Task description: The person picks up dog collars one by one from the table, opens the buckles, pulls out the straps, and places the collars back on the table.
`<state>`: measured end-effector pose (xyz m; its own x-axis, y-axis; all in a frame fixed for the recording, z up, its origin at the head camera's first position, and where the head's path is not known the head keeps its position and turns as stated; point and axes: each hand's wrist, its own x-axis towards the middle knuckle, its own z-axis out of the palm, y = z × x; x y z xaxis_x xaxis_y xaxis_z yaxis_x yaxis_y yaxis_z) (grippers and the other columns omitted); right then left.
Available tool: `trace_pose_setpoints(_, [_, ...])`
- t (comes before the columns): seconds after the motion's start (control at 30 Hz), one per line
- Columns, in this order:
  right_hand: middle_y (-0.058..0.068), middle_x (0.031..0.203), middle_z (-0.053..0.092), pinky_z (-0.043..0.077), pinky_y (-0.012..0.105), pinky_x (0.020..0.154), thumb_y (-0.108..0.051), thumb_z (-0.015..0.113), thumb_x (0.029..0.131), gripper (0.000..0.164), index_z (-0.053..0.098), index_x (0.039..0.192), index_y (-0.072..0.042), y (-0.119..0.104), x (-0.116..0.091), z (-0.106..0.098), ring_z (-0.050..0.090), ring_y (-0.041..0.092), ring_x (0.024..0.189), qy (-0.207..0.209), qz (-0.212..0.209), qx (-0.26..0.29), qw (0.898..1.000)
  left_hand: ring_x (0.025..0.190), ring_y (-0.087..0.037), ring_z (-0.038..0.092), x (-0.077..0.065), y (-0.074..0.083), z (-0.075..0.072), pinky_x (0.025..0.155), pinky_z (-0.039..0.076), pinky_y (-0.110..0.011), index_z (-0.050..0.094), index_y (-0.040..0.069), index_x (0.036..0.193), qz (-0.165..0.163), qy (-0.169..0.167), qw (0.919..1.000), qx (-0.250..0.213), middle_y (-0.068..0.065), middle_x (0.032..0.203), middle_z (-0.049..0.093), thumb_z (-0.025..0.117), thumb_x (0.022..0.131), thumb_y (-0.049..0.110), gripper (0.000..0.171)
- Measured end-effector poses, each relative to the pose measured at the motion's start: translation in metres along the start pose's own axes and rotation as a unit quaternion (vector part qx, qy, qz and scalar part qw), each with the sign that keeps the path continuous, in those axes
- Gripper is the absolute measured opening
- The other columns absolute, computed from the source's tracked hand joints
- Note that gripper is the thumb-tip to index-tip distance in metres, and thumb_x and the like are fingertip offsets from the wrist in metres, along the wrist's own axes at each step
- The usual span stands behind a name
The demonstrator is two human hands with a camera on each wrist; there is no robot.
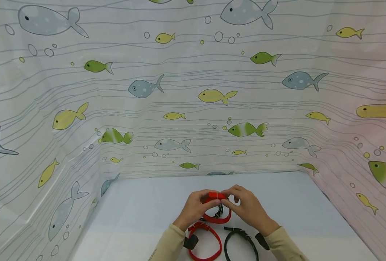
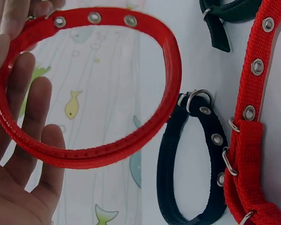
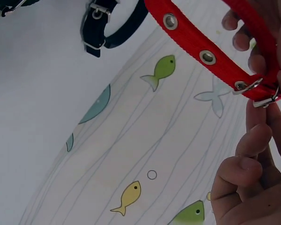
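Both hands hold a red collar up over the white table, its loop hanging below the fingers. My left hand pinches one side of its strap at the top. My right hand has thumb and fingertips on the other side, by the buckle. The right wrist view shows the metal buckle at those fingertips, with eyelets along the red strap. Seen from the left wrist, the collar forms a closed loop, and the other fingers of the left hand extend beside it.
A second red collar lies near the front of the table. A black collar lies to its right. Another dark collar shows behind the held one. Fish-printed sheeting encloses the back and sides.
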<state>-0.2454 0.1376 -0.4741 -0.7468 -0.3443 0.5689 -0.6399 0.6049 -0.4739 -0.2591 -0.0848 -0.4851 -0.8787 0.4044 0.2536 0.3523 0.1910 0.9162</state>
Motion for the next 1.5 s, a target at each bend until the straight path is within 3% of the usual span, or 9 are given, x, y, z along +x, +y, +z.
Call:
trace_pose_setpoints(0.13, [-0.017, 0.097, 0.063, 0.042, 0.021, 0.058, -0.036, 0.079, 0.089, 0.022, 0.075, 0.107, -0.027, 0.0, 0.0, -0.002, 0.049, 0.007, 0.074, -0.008, 0.001, 0.01, 1.0, 0.098, -0.012, 0.069, -0.001, 0.0, 0.001, 0.085, 0.056, -0.026, 0.071, 0.02, 0.125, 0.003, -0.001, 1.0, 0.008, 0.004, 0.111, 0.072, 0.075, 0.093, 0.027, 0.032])
trace_pose_setpoints(0.33, [-0.016, 0.096, 0.065, 0.042, 0.022, 0.058, -0.031, 0.08, 0.088, 0.019, 0.076, 0.107, -0.027, -0.002, 0.002, -0.004, 0.05, 0.01, 0.073, 0.005, 0.005, 0.058, 0.998, 0.094, -0.013, 0.069, -0.002, 0.002, 0.002, 0.082, 0.057, -0.03, 0.075, 0.02, 0.118, 0.036, 0.033, 0.9985, 0.022, 0.006, 0.105, 0.074, 0.076, 0.092, 0.03, 0.028])
trace_pose_setpoints(0.57, [-0.011, 0.098, 0.066, 0.045, 0.025, 0.059, -0.024, 0.074, 0.094, 0.019, 0.072, 0.113, -0.027, -0.01, 0.004, -0.006, 0.052, 0.011, 0.072, 0.036, 0.035, 0.14, 0.989, 0.099, -0.013, 0.069, -0.004, 0.008, 0.001, 0.087, 0.056, -0.031, 0.074, 0.022, 0.119, 0.055, 0.07, 0.9958, 0.02, 0.008, 0.106, 0.074, 0.074, 0.094, 0.031, 0.026])
trace_pose_setpoints(0.7, [-0.007, 0.103, 0.065, 0.05, 0.028, 0.064, -0.022, 0.07, 0.098, 0.019, 0.069, 0.117, -0.025, -0.011, 0.003, -0.004, 0.056, 0.014, 0.078, 0.028, 0.052, 0.178, 0.982, 0.099, -0.013, 0.069, -0.004, 0.007, 0.0, 0.086, 0.056, -0.031, 0.075, 0.021, 0.119, 0.058, 0.078, 0.9951, 0.017, 0.009, 0.106, 0.074, 0.075, 0.093, 0.031, 0.028])
trace_pose_setpoints(0.83, [-0.01, 0.104, 0.062, 0.047, 0.026, 0.064, -0.024, 0.071, 0.098, 0.021, 0.066, 0.118, -0.026, -0.009, 0.001, -0.004, 0.054, 0.012, 0.08, -0.001, 0.049, 0.152, 0.987, 0.098, -0.014, 0.069, -0.004, 0.005, -0.002, 0.086, 0.057, -0.031, 0.075, 0.019, 0.119, 0.068, 0.066, 0.9954, 0.017, 0.007, 0.107, 0.075, 0.075, 0.093, 0.03, 0.028])
trace_pose_setpoints(0.97, [-0.015, 0.101, 0.061, 0.044, 0.023, 0.061, -0.028, 0.078, 0.092, 0.026, 0.069, 0.116, -0.026, -0.008, 0.0, -0.006, 0.05, 0.008, 0.079, -0.023, 0.013, 0.064, 0.998, 0.097, -0.013, 0.07, -0.007, 0.002, -0.003, 0.083, 0.057, -0.029, 0.076, 0.017, 0.118, 0.065, 0.046, 0.9965, 0.025, 0.006, 0.107, 0.075, 0.075, 0.093, 0.031, 0.029])
trace_pose_setpoints(1.13, [-0.018, 0.095, 0.062, 0.042, 0.019, 0.055, -0.034, 0.081, 0.088, 0.023, 0.075, 0.109, -0.025, -0.008, -0.001, -0.01, 0.049, 0.005, 0.074, -0.035, -0.016, -0.003, 0.999, 0.096, -0.013, 0.07, -0.007, -0.001, 0.0, 0.081, 0.058, -0.029, 0.076, 0.02, 0.118, 0.065, 0.017, 0.9975, 0.023, 0.005, 0.108, 0.074, 0.076, 0.092, 0.028, 0.027])
trace_pose_setpoints(1.3, [-0.018, 0.091, 0.062, 0.043, 0.021, 0.056, -0.031, 0.079, 0.089, 0.019, 0.078, 0.107, -0.025, -0.004, -0.002, -0.013, 0.051, 0.004, 0.072, -0.033, -0.011, 0.044, 0.998, 0.094, -0.012, 0.071, -0.006, 0.001, 0.004, 0.081, 0.058, -0.029, 0.076, 0.021, 0.117, 0.069, 0.014, 0.9974, 0.013, 0.005, 0.108, 0.074, 0.076, 0.092, 0.025, 0.025])
trace_pose_setpoints(1.5, [-0.017, 0.086, 0.059, 0.05, 0.025, 0.061, -0.027, 0.078, 0.09, 0.02, 0.079, 0.109, -0.023, 0.0, -0.003, -0.012, 0.057, 0.004, 0.072, -0.013, 0.002, 0.116, 0.993, 0.093, -0.011, 0.07, -0.004, 0.002, 0.007, 0.081, 0.058, -0.027, 0.075, 0.019, 0.117, 0.071, 0.035, 0.9967, 0.018, 0.004, 0.107, 0.075, 0.077, 0.091, 0.023, 0.026])
